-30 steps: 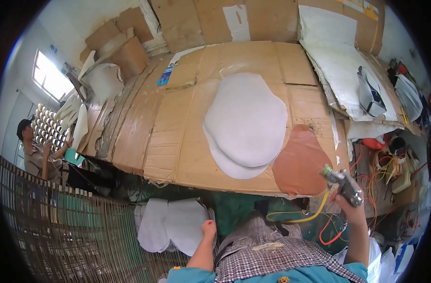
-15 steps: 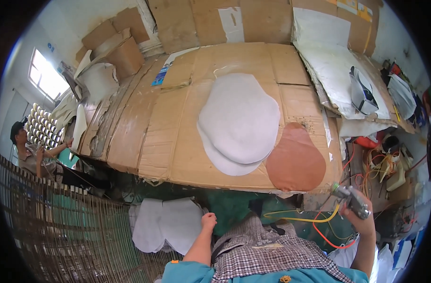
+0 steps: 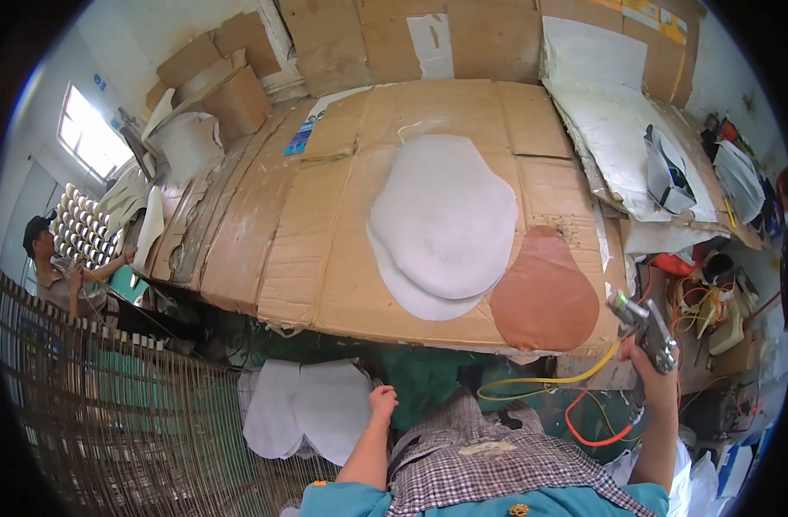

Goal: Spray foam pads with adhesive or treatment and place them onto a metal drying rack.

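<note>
My right hand [image 3: 640, 357] grips a metal spray gun [image 3: 659, 338] at the table's front right corner, with a yellow hose and an orange hose hanging beneath it. My left hand [image 3: 383, 400] is loosely closed, apparently around nothing, below the table's front edge. Beside it, grey shaped sheets [image 3: 325, 398] lie on a rack. A stack of rounded grey pieces [image 3: 450, 220] rests on the cardboard-covered table [image 3: 299, 267], the lower one showing at the front left. Just right of the stack, a reddish-brown pear-shaped piece [image 3: 545, 297] lies flat near the front edge.
A slatted rack [image 3: 109, 396] stands at the lower left. Another person [image 3: 53, 267] works at the far left. On the right are a white-covered surface [image 3: 609, 103] and tangled hoses [image 3: 691, 297]. A cardboard box [image 3: 237, 103] sits at the back left.
My right hand has lifted the spray gun slightly, up toward the table's right corner. The view has shifted a little; my left hand stays about where it was.
</note>
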The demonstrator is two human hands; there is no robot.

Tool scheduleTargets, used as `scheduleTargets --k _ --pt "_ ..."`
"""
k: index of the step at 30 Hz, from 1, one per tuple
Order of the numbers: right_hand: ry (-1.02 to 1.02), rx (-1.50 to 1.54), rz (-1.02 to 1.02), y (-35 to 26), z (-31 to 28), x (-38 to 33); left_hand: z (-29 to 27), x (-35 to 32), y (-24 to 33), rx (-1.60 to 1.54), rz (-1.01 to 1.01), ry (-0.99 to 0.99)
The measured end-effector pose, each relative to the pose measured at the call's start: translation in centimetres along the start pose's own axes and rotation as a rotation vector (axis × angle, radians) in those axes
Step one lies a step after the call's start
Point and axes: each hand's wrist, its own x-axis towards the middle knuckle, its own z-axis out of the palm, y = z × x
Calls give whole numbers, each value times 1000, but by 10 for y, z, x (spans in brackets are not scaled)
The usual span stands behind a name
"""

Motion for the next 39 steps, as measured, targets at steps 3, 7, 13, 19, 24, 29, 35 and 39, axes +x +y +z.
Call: scheduleTargets --k 3,7,13,19,24,29,35,39 --pt "-148 -33 26 -3 -10 -12 -5 13 26 -63 110 33" --pt "-162 108 32 1 -2 -19 22 14 98 -121 309 -11" --pt "-112 45 40 -2 -16 -16 59 31 182 -175 460 -97" --pt "-347 53 49 0 -27 -31 85 86 194 217 562 144" --pt "-154 166 93 5 3 -10 129 45 239 387 561 202" --pt "-42 159 40 15 -8 8 133 44 260 551 475 261" --pt "-330 73 -15 4 -17 -4 140 39 266 551 453 322" --pt "-71 91 75 6 -16 -3 136 54 264 482 365 292"
